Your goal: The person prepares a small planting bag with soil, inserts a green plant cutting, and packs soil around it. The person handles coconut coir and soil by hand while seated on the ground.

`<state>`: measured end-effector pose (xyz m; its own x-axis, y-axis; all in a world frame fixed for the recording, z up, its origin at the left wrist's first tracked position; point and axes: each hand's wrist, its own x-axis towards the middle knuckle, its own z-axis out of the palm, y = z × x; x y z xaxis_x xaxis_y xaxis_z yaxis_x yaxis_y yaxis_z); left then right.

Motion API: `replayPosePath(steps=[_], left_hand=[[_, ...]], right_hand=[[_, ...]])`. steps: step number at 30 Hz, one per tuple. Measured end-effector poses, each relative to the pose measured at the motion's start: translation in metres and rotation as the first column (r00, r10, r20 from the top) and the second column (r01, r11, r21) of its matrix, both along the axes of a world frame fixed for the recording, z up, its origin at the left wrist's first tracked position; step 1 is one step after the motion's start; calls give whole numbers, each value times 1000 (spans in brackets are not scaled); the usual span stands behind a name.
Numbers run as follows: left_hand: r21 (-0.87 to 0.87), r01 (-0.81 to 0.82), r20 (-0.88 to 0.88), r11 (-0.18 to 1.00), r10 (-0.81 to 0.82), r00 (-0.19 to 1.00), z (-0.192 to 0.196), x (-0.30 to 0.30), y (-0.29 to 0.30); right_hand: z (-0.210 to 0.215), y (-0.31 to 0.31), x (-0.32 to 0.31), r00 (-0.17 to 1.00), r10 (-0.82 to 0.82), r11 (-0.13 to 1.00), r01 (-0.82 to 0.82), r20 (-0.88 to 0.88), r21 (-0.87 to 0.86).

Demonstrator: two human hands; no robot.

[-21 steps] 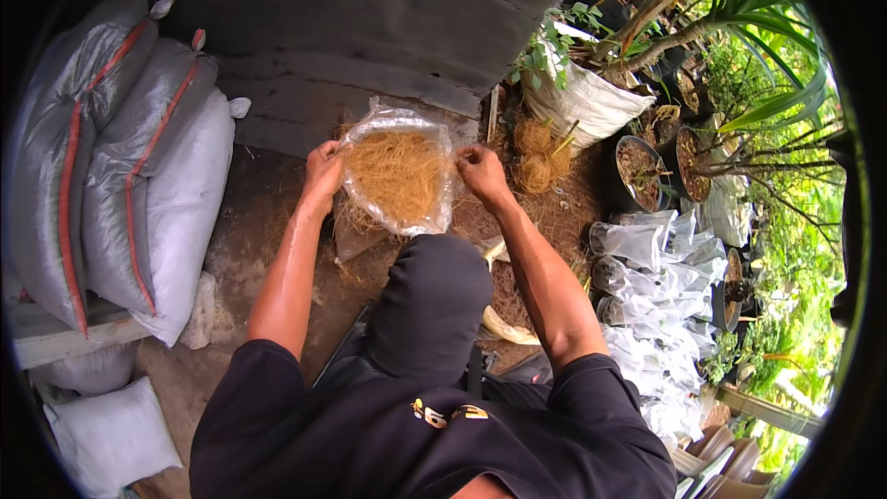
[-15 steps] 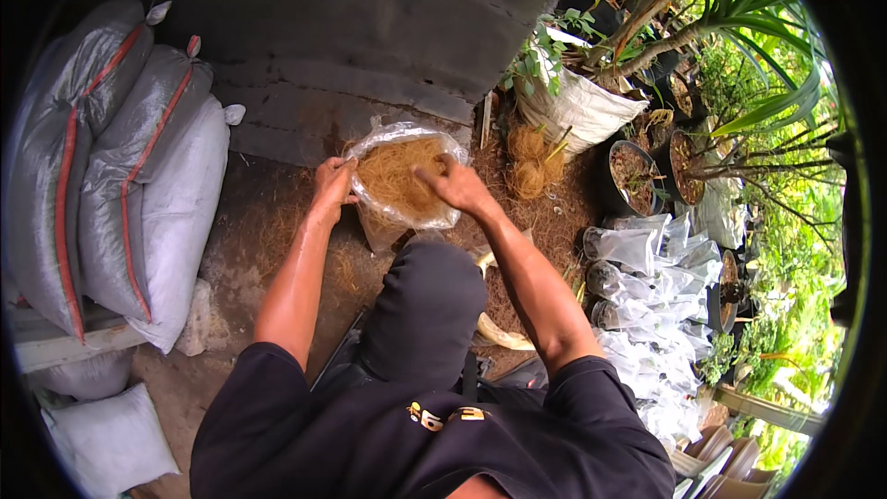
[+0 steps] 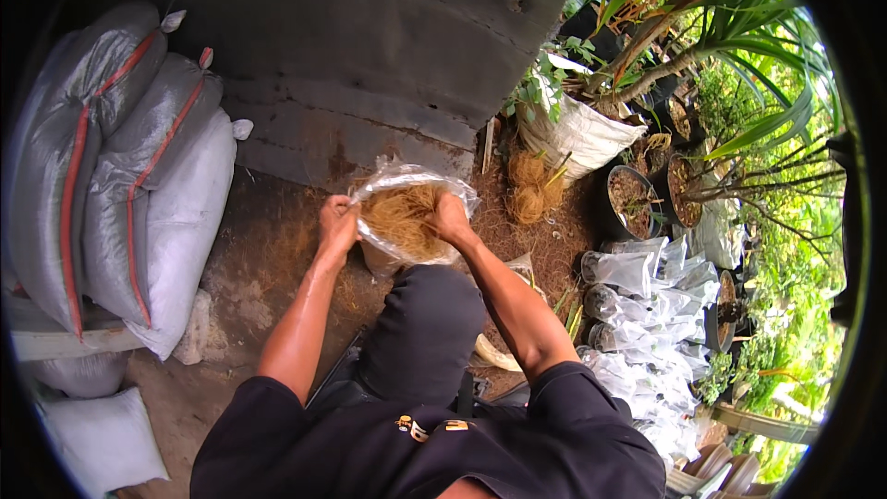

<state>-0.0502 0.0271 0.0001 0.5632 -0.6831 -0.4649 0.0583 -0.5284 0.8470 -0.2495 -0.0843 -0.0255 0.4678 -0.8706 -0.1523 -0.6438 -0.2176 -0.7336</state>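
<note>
In the head view, our left hand (image 3: 339, 223) has its grip pinched closed on the left edge of a clear plastic bag (image 3: 393, 174). Our right hand (image 3: 451, 219) reaches into the bag's mouth from the right, its fingers hidden among the brown fibre (image 3: 397, 219), so we cannot tell whether that grip is closed. The bag is just beyond our raised knee (image 3: 420, 328), its mouth turned up toward us. Right of it, on the littered ground (image 3: 490, 222), we see clumps of similar fibre (image 3: 528, 204). Filled sacks (image 3: 189, 212) lean together well to our left; clear plastic bags in rows (image 3: 637, 305) stand to our right.
</note>
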Motion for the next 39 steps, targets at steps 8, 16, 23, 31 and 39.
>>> replayPosePath(steps=[8, 16, 23, 31, 39], left_hand=[[-195, 461, 642, 866, -243, 727, 20, -53, -4], [-534, 241, 4, 811, -282, 959, -2, -38, -41], [46, 394, 839, 918, -250, 483, -3, -38, -11], [-123, 471, 261, 873, -429, 865, -15, -36, -17], [176, 526, 412, 832, -547, 728, -16, -38, -21]], right_hand=[[62, -10, -26, 886, -187, 915, 0, 425, 403], [37, 3, -18, 894, 124, 954, -226, 431, 195], [-2, 9, -23, 992, -21, 956, -16, 122, 293], [-30, 34, -9, 920, -234, 902, 85, 316, 422], [-36, 21, -23, 749, -424, 723, -58, 509, 688]])
